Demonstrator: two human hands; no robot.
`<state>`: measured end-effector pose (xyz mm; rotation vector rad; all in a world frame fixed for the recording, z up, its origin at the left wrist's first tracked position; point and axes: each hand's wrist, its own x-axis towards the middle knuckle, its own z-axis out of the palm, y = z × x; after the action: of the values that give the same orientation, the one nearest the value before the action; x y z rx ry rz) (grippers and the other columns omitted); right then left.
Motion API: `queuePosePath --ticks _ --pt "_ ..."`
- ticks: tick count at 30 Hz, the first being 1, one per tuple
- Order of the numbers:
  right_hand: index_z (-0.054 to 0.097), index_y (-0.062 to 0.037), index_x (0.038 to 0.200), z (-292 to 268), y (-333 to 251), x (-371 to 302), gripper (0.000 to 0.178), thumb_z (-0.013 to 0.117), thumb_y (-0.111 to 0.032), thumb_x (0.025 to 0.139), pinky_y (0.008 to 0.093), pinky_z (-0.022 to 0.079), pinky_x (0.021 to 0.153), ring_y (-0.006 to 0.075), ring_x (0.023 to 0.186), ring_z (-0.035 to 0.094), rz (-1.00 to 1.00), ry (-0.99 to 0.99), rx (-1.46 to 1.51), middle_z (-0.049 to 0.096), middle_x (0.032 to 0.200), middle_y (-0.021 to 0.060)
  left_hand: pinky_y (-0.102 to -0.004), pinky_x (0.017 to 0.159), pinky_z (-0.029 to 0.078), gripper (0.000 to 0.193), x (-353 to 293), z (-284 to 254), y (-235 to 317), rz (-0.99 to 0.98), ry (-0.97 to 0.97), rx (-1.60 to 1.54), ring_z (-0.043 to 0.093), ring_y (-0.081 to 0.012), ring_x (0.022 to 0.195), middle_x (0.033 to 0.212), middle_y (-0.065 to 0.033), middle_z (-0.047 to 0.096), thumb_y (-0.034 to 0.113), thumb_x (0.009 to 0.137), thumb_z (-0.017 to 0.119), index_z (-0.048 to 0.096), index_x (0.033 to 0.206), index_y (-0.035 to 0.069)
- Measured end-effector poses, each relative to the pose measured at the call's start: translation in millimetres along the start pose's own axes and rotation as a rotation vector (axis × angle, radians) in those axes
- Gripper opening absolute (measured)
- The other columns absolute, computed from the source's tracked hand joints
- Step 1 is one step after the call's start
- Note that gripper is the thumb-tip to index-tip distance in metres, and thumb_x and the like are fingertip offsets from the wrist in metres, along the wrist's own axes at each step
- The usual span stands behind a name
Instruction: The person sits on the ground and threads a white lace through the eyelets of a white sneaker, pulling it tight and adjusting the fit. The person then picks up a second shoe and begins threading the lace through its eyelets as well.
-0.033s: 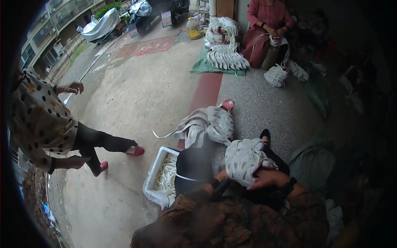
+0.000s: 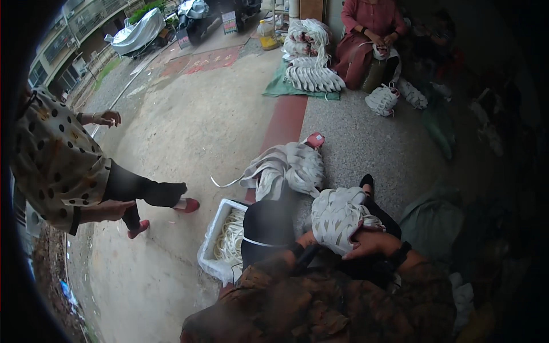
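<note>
A white piece of leather with many slits and woven strips, looking like a baseball glove, is held above my lap. My left hand grips it at its left side, with the fingers hidden behind it. My right hand is closed on its right edge, the thumb toward me. Just ahead to the left, a heap of similar white gloves with a red patch rests on a rounded dark thing with a white band. Beside that, a white foam box holds a tangle of pale laces.
At left, a person in a dotted top stands on the concrete. Another person in red sits at the back, working on a white glove. Stacked gloves lie on a green sheet. A yellow jug and covered scooters stand farther off.
The person at left has shifted slightly, their lower hand moving to the right and their front knee bending more. My hands keep their hold on the white glove.
</note>
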<state>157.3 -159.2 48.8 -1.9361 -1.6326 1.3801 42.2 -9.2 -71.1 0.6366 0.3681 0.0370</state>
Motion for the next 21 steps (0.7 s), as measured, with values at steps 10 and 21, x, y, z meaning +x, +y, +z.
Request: queuePosePath --ticks 10,21 --pt "0.054 0.0037 0.116 -2.2 -38.5 2.9 0.071 0.066 -0.047 0.069 0.0398 0.032 0.104 0.0384 0.12 0.044 -0.003 0.11 -0.241 0.05 0.124 0.0254 -0.0378 0.103 0.037 0.047 -13.8 8.0 6.9 0.045 0.056 0.043 0.048 -0.0257 0.12 0.133 -0.0119 0.048 0.019 0.09 0.049 0.043 0.134 0.004" --pt "0.064 -0.0018 0.064 12.8 -82.1 -0.4 0.044 0.072 -0.045 0.064 0.0446 0.048 0.061 0.0348 0.06 0.061 0.009 0.63 -0.171 0.06 0.062 0.0189 -0.0366 0.102 0.037 0.044 -35.1 -18.1 20.2 0.368 -0.174 0.666 0.048 -0.0239 0.12 0.132 -0.0106 0.049 0.017 0.092 0.042 0.042 0.134 0.002"
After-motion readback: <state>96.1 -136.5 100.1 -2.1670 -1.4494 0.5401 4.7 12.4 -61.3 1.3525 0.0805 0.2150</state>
